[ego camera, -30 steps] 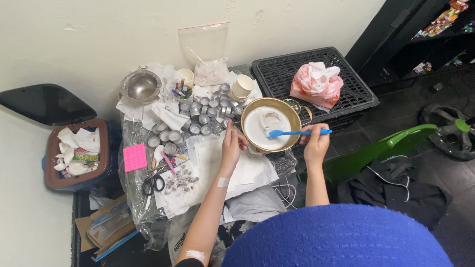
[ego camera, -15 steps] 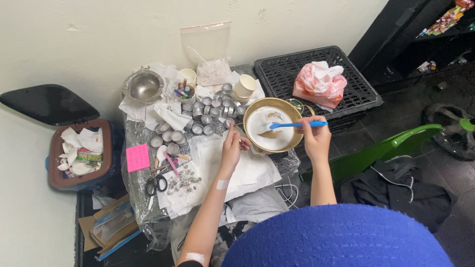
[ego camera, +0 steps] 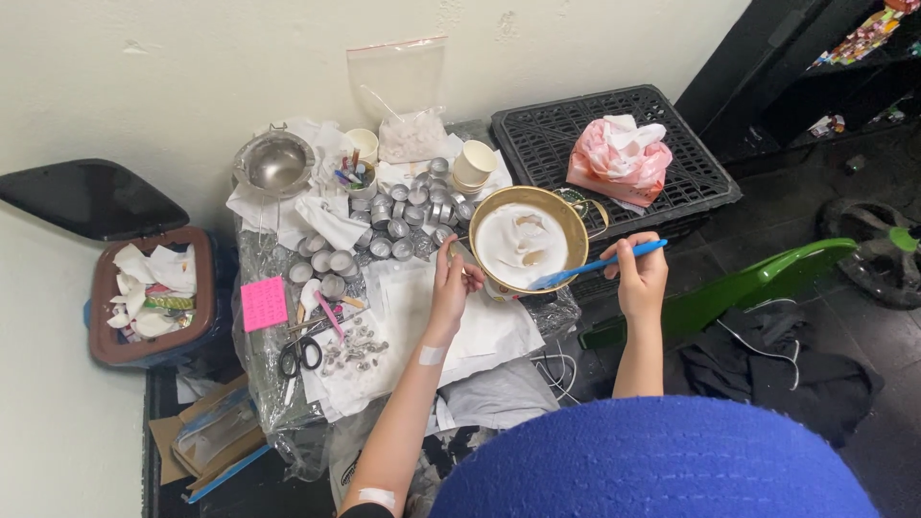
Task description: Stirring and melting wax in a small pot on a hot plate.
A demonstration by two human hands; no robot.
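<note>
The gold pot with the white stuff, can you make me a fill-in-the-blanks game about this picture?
1. The right hand holds a spatula coloured ____.
2. The stuff inside the gold pot is coloured ____.
3. The left hand grips the pot's ____.
4. The square sticky note near the scissors is coloured ____.

Missing words: blue; white; handle; pink

A gold pot (ego camera: 577,226) lined with white was seen, with a blue spatula (ego camera: 602,263), a black crate (ego camera: 691,163) and a pink note (ego camera: 263,303).
</note>
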